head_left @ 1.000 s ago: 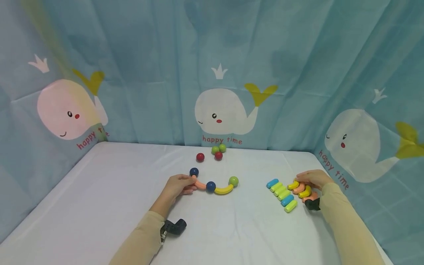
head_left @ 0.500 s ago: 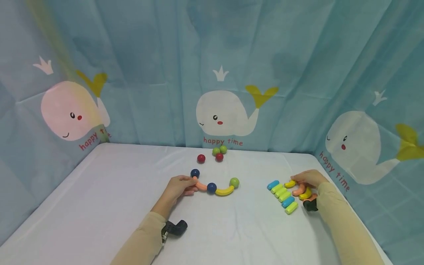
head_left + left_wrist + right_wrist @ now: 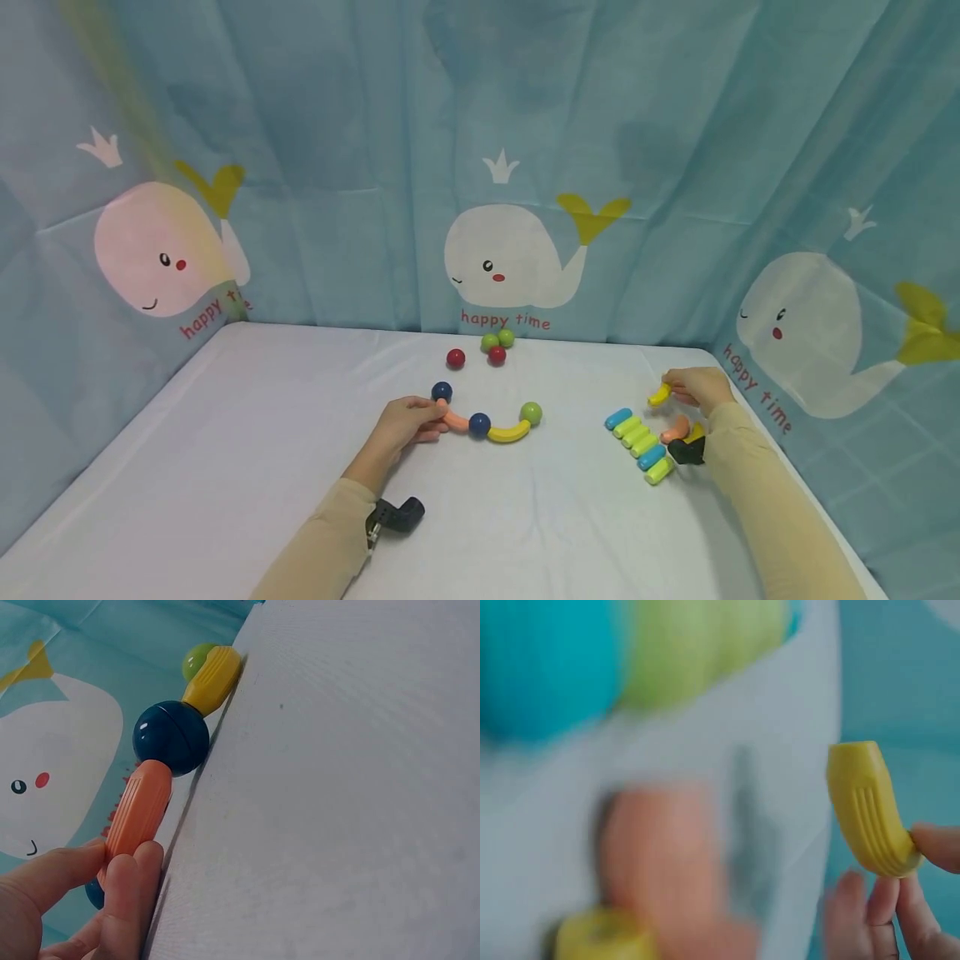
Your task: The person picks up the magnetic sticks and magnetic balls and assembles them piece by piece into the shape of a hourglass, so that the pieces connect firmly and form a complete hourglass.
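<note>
On the white table, my left hand (image 3: pixel 408 421) pinches an orange curved rod (image 3: pixel 454 421) between thumb and fingers. That rod joins a chain: a dark blue ball (image 3: pixel 442 391) at its far end, another dark blue ball (image 3: pixel 479 425), then a yellow curved rod (image 3: pixel 509 432) and a green ball (image 3: pixel 531 412). At the right, my right hand (image 3: pixel 699 387) holds a loose yellow curved rod (image 3: pixel 868 810) by one end, raised off the table. Below that hand lie an orange curved rod (image 3: pixel 676 430) and a yellow one (image 3: pixel 693 432), partly hidden by the forearm and wrist camera.
Short straight rods, blue (image 3: pixel 652 457) and lime green (image 3: pixel 659 472), lie in a slanted row left of the right forearm. Farther back are two red balls (image 3: pixel 455 359) and two green balls (image 3: pixel 506 338). A whale-print curtain (image 3: pixel 360 250) surrounds the table.
My right hand has picked the yellow curved rod out of the pile of curved rods and lifted it up and away. My left hand and the chain have stayed in place.
</note>
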The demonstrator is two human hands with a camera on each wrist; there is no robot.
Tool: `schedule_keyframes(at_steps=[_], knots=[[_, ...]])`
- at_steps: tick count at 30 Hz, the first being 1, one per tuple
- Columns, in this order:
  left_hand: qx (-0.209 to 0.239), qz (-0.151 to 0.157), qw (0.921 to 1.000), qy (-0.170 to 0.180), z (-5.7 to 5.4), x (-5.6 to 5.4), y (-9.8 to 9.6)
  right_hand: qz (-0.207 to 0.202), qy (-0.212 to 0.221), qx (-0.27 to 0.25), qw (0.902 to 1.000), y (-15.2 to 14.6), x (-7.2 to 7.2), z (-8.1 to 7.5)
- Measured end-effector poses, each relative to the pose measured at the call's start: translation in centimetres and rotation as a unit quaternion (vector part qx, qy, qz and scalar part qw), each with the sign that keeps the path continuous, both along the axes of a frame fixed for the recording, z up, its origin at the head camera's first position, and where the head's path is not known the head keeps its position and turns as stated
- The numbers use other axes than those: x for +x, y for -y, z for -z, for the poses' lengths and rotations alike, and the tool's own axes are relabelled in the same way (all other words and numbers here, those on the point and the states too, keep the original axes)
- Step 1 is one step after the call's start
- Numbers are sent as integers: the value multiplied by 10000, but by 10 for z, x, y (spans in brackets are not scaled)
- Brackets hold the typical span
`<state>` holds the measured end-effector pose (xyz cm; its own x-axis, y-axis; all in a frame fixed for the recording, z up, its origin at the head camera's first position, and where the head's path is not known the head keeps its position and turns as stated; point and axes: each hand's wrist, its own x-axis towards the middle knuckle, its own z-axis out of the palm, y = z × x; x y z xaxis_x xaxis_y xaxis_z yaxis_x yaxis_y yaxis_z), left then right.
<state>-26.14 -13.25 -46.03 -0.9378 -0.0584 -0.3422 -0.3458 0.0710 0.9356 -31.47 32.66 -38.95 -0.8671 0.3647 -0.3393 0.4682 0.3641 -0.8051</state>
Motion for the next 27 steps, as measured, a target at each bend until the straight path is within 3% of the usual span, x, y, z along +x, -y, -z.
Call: schedule_keyframes(at_steps=[4, 7, 11, 15, 27], knots=[[-25, -37, 10000, 55, -1, 0, 1, -472, -277, -991, 9936, 29, 1, -11], [-11, -23, 10000, 60, -2, 0, 1, -776, -324, -1356, 9872, 55, 1, -12], [-39, 26, 10000, -18, -1, -1, 0, -917, -327, -1461, 9845, 84, 2, -4], [-69, 50, 10000, -38, -1, -1, -1, -797, -297, -1587, 9837, 103, 1, 8], [-21, 12, 10000, 47, -2, -1, -1, -666, -400, -1861, 9795, 135, -6, 23]])
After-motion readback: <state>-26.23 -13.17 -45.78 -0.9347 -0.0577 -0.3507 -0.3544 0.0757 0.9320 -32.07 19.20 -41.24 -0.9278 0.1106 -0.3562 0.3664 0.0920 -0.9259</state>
